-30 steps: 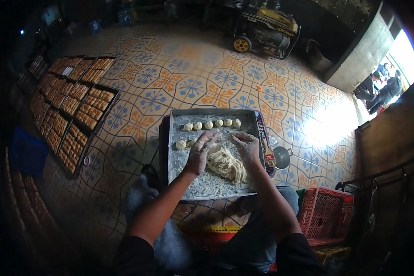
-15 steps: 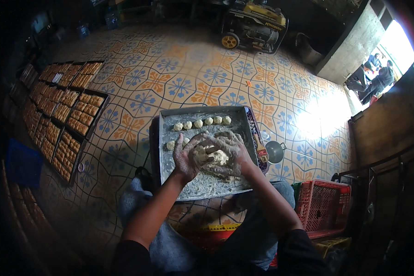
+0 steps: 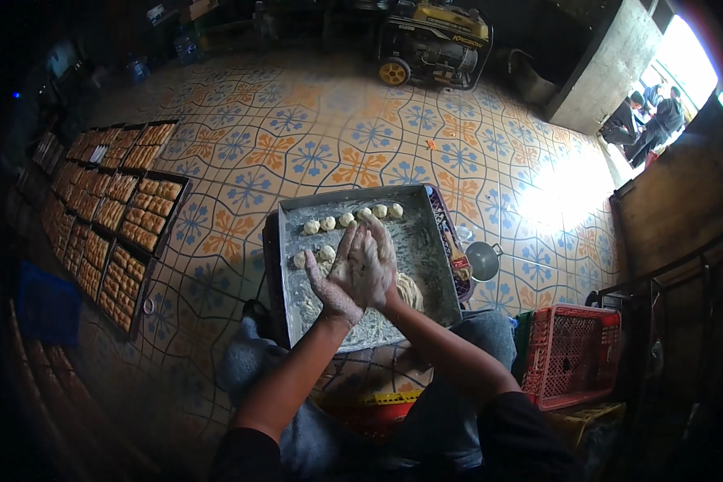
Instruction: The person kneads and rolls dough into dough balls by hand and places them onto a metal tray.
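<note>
A floury metal tray (image 3: 283,273) lies before me with a row of pale dough balls (image 3: 346,219), a shorter row (image 3: 300,259) below it, and a loose dough mass (image 3: 408,293) at the right, partly behind my hands. My left hand (image 3: 337,283) is open over the middle of the tray, fingers stretched and thumb out. Against its palm rests my right hand (image 3: 375,261), fingers also stretched and slightly blurred. Whatever is between the palms, if anything, is hidden. A brush (image 3: 460,263) lies just right of the tray.
A metal pan (image 3: 483,261) and red crate (image 3: 570,361) are at the right. Trays of baked pastries (image 3: 145,213) cover the left floor, near a blue crate (image 3: 48,305). A generator (image 3: 434,48) stands at the back; people (image 3: 655,120) sit in the right doorway.
My hands were apart a second ago and around the dough half a second ago. They are now together, palm to palm, above the tray's middle. The view has shifted slightly.
</note>
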A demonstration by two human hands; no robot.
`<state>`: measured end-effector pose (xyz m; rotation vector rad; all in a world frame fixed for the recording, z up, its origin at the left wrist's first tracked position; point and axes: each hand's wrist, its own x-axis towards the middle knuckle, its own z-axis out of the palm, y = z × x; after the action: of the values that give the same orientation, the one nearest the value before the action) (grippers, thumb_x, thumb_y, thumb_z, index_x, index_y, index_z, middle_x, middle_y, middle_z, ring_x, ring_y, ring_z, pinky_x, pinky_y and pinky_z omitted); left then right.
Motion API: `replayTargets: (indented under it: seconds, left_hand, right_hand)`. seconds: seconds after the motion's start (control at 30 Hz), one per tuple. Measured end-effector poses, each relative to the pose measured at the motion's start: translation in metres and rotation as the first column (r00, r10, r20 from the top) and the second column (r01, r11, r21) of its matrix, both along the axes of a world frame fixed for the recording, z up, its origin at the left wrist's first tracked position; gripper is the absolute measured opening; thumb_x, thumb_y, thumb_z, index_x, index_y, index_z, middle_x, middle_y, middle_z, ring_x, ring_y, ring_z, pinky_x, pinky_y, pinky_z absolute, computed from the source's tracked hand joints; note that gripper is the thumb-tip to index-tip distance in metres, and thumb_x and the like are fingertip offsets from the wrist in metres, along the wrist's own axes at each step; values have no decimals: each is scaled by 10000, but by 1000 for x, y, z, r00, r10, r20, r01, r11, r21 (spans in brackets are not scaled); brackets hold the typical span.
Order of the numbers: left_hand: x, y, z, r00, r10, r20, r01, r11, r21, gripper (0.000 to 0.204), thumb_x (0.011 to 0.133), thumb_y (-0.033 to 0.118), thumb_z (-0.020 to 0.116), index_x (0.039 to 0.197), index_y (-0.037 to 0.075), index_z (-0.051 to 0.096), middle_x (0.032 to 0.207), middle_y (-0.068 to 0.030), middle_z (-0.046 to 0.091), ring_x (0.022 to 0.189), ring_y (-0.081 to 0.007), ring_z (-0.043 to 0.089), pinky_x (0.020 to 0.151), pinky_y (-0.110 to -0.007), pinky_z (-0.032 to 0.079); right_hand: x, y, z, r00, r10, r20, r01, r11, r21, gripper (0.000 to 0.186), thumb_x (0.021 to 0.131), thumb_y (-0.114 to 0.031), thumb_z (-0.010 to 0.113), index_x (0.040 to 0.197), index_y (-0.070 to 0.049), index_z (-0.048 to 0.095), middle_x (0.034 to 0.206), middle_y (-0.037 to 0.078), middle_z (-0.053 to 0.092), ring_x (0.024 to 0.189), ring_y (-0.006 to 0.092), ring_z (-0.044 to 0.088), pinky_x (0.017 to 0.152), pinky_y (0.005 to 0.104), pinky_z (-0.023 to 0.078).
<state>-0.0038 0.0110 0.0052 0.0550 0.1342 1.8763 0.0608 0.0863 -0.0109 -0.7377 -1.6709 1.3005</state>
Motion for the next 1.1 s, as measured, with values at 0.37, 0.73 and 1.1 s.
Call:
replayTargets:
  seconds: [0.37,0.73,1.1]
  left_hand:
    - [-1,-11,23,981,-196,4,189,942,-278,928,949,806,272,1535,103,428,1553,-93,454,1462,-295,374,1246,-454,198]
    - [8,-9,10,943,-287,-171,218,916,-337,1120,872,901,292,1574,28,284,1589,-161,373,1438,-322,401,1205,-474,300]
    - [-4,-9,-23,910,-414,12,413,910,38,1161,827,952,208,1517,44,424,1500,-144,487,1377,-294,459,1175,-455,324]
  right_hand:
    - [17,39,12,963,149,224,-268,606,749,399,943,-334,635,1228,-61,689,1314,169,667,1223,377,613,1141,491,378]
    - [29,47,19,919,228,322,-386,689,613,501,849,-408,691,1270,-137,694,1283,136,687,1199,384,616,1031,565,435]
    - [39,49,7,915,173,365,-380,673,634,381,900,-331,665,1219,-126,705,1229,110,699,1173,315,641,1108,528,372]
